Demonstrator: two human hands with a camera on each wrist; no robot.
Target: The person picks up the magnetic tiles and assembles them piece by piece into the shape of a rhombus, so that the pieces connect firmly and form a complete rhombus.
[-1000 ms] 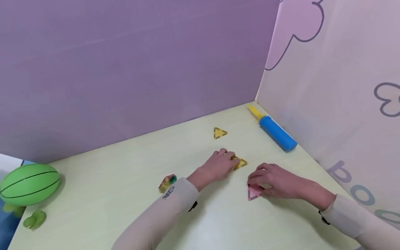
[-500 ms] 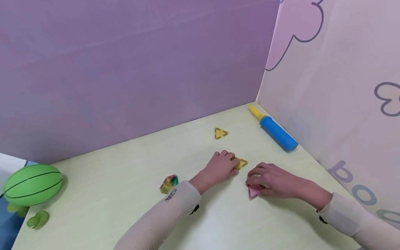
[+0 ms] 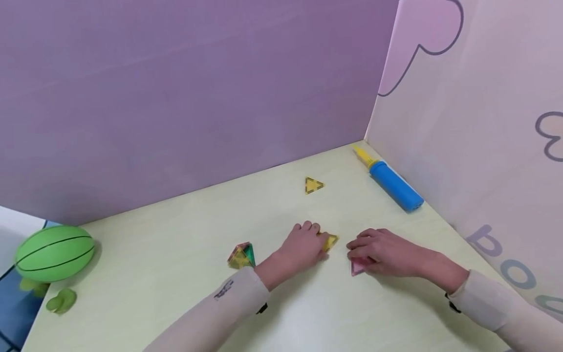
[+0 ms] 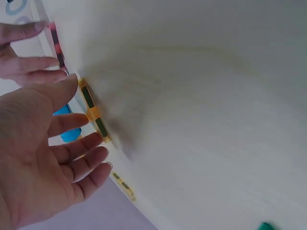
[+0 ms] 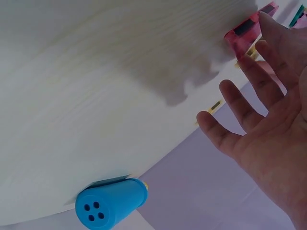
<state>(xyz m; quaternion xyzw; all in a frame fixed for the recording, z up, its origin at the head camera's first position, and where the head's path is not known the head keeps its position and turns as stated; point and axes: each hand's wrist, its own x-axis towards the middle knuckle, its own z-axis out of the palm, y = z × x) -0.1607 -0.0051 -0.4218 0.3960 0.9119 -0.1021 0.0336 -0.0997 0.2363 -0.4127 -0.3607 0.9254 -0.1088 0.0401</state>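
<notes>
My left hand (image 3: 303, 247) pinches a translucent yellow triangular magnetic tile (image 3: 331, 241) near the middle of the table, its thumb and forefinger at the tile's edges. In the left wrist view this tile (image 4: 94, 113) shows edge-on, with the other fingers spread beside it. To the right, my right hand (image 3: 391, 254) holds a pink triangular tile (image 3: 357, 268) between thumb and fingers. Its remaining fingers are extended in the right wrist view, where the pink tile (image 5: 245, 32) is partly covered by fingertips. A narrow gap separates the two tiles.
Another yellow triangular tile (image 3: 313, 186) lies farther back. Left of my left forearm sits a small red, yellow and green tile piece (image 3: 241, 255). A blue pump with yellow nozzle (image 3: 396, 186) lies along the right wall. A green ball (image 3: 54, 253) and small green object (image 3: 61, 300) are far left.
My left hand has drawn the yellow tile leftward and slightly nearer. The right hand stays nearly in place with the pink tile. The head view has shifted slightly.
</notes>
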